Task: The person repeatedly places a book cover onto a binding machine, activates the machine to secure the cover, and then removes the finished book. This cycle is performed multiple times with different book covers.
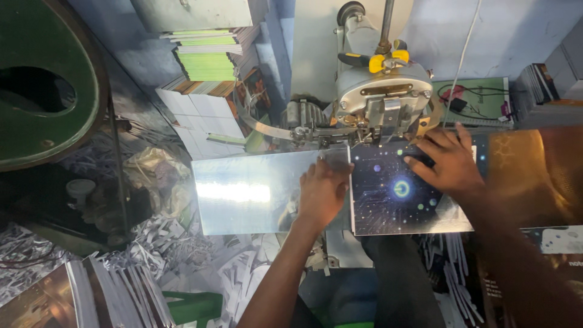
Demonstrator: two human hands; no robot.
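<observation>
**Open cover pressed flat under the machine head**

A glossy printed cover sheet, dark blue with a glowing circle and dot pattern on its right half and glare-washed on the left, is laid open beneath the grey metal head of a stitching machine. Its centre fold is lined up under the head, presumably so the spine sits where the machine acts. The left hand is spread palm-down on the fold, fingers extended, nothing gripped. The right hand is pressed flat on the dark half near the machine, fingers splayed, also gripping nothing; both appear placed to stop the sheet shifting. Stacks of green-edged booklets are piled behind, paper trimmings below.
</observation>
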